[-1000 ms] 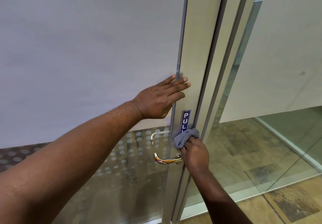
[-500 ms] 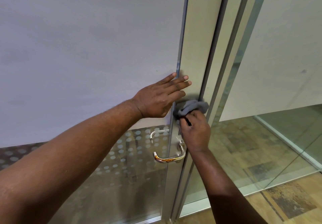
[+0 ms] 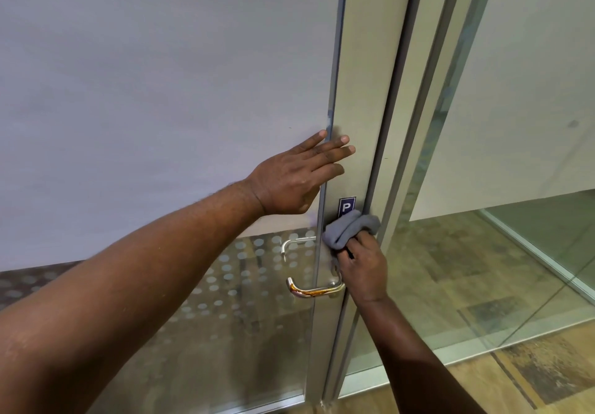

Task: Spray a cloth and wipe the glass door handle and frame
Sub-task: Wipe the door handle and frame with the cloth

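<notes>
Soft even indoor light, faint reflections in glass, wide-angle bending at edges, sharp focus

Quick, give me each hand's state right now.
Left hand: open, flat against the door frame.
Right hand: closed on the grey cloth, pressed to the frame.

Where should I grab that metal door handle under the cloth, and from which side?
Probably best to take the door handle by its long horizontal bar, wrapping fingers over it from above on the free left end. The bar stands off the frame, leaving room behind, while its right end is crowded by the right hand holding the cloth. The left hand lies flat above.
</notes>
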Demonstrator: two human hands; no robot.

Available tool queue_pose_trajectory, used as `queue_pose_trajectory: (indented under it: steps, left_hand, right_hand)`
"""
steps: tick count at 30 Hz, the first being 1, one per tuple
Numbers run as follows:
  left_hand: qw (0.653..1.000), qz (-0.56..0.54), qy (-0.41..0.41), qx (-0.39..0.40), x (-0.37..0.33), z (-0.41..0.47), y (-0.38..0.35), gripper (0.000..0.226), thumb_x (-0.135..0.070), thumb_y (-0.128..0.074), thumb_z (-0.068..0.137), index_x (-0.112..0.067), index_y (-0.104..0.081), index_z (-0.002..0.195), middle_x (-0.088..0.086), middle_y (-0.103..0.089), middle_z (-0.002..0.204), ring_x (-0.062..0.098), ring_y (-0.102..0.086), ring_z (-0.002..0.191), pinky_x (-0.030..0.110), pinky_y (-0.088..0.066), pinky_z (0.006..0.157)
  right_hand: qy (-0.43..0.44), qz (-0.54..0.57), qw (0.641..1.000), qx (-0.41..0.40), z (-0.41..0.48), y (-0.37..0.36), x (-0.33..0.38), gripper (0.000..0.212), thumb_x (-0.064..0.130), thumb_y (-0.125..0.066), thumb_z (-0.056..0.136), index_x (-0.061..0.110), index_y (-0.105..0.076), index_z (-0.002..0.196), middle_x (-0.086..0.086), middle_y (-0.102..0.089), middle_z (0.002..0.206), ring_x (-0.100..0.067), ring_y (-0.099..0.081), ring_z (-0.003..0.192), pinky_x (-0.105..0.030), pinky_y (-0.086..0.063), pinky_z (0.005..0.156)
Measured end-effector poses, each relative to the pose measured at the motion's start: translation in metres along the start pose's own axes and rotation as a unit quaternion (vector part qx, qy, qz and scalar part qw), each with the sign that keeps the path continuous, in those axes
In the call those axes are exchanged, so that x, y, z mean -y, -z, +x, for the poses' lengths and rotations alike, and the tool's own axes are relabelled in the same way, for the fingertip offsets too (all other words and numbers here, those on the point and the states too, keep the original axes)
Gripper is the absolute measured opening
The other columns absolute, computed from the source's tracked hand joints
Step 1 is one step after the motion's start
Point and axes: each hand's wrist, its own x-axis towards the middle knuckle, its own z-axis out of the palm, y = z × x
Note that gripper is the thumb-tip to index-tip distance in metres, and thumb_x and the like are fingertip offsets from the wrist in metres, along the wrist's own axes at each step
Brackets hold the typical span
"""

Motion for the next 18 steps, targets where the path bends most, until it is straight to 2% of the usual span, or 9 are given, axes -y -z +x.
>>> queue_pose_trajectory:
  steps: [2,4,5,8,9,11,13,16,18]
  left_hand:
    - [1.000,-0.003,0.006,0.000,-0.001,0.000,0.002,0.039,0.002,-0.041,0.093,0.001,-0.065,0.124,0.022,-0.045,0.155,0.035,-0.033,0.151,0.053,-0.023,0.125]
    - [1.000,-0.013,0.012,0.001,-0.004,-0.001,0.004,0.040,0.000,-0.039,0.094,0.000,-0.065,0.124,0.021,-0.045,0.156,0.034,-0.033,0.151,0.054,-0.022,0.126]
    - [1.000,-0.019,0.015,0.000,-0.007,-0.002,0.006,0.041,-0.001,-0.036,0.095,0.000,-0.065,0.124,0.021,-0.045,0.156,0.034,-0.033,0.151,0.053,-0.022,0.126]
    - [0.999,-0.038,0.033,0.001,-0.022,-0.011,0.008,0.043,-0.001,-0.033,0.094,0.000,-0.065,0.123,0.021,-0.046,0.155,0.034,-0.034,0.151,0.053,-0.022,0.126]
    - [0.998,-0.048,0.044,0.001,-0.028,-0.016,0.008,0.043,0.000,-0.035,0.092,-0.001,-0.065,0.123,0.021,-0.046,0.155,0.034,-0.034,0.151,0.053,-0.022,0.126]
    - [0.995,-0.073,0.071,0.007,-0.042,-0.027,0.006,0.045,0.001,-0.039,0.086,-0.001,-0.064,0.123,0.021,-0.046,0.155,0.034,-0.033,0.151,0.053,-0.023,0.125]
    - [0.990,-0.098,0.099,0.015,-0.059,-0.041,0.003,0.048,0.001,-0.040,0.081,0.000,-0.064,0.123,0.020,-0.046,0.155,0.033,-0.032,0.152,0.051,-0.022,0.126]
    - [0.980,-0.132,0.146,0.023,-0.089,-0.063,-0.002,0.052,0.004,-0.043,0.078,-0.002,-0.063,0.125,0.018,-0.045,0.157,0.029,-0.029,0.154,0.046,-0.017,0.128]
    - [0.973,-0.151,0.175,0.028,-0.112,-0.074,-0.005,0.056,0.002,-0.045,0.078,-0.004,-0.061,0.131,0.016,-0.044,0.157,0.027,-0.028,0.154,0.045,-0.016,0.128]
  right_hand:
    - [-0.030,0.010,0.999,0.035,-0.015,-0.006,-0.007,0.019,0.014,-0.070,0.088,0.015,-0.078,0.106,-0.001,-0.071,0.109,-0.016,-0.063,0.100,-0.025,-0.055,0.081]
    - [-0.054,0.016,0.997,0.055,-0.030,-0.011,-0.010,0.025,0.010,-0.078,0.086,0.015,-0.077,0.111,-0.001,-0.070,0.114,-0.016,-0.063,0.105,-0.037,-0.059,0.083]
    - [-0.058,0.014,0.996,0.062,-0.035,-0.012,-0.009,0.028,0.013,-0.079,0.086,0.014,-0.076,0.114,-0.001,-0.069,0.116,-0.016,-0.063,0.107,-0.038,-0.060,0.084]
    - [-0.079,-0.017,0.992,0.093,-0.039,-0.014,-0.001,0.050,0.032,-0.083,0.082,0.009,-0.067,0.124,-0.003,-0.064,0.121,-0.019,-0.059,0.114,-0.033,-0.057,0.094]
    - [-0.093,-0.022,0.991,0.099,-0.039,-0.013,0.003,0.054,0.032,-0.085,0.080,0.007,-0.065,0.124,-0.004,-0.063,0.120,-0.020,-0.058,0.114,-0.033,-0.056,0.093]
    - [-0.118,-0.016,0.988,0.095,-0.035,-0.013,0.007,0.048,0.020,-0.085,0.077,0.006,-0.066,0.118,-0.006,-0.064,0.115,-0.026,-0.062,0.110,-0.038,-0.058,0.085]
    - [-0.136,-0.005,0.985,0.103,-0.030,-0.009,0.008,0.036,0.012,-0.080,0.076,0.008,-0.068,0.110,-0.006,-0.067,0.108,-0.028,-0.065,0.102,-0.036,-0.056,0.077]
    - [-0.159,-0.011,0.979,0.131,-0.024,0.002,0.010,0.031,0.013,-0.075,0.077,0.012,-0.068,0.108,-0.005,-0.070,0.104,-0.027,-0.067,0.094,-0.032,-0.051,0.071]
    - [-0.172,-0.019,0.971,0.165,-0.023,0.008,0.011,0.034,0.014,-0.072,0.079,0.015,-0.069,0.113,-0.006,-0.072,0.107,-0.029,-0.068,0.096,-0.033,-0.052,0.074]
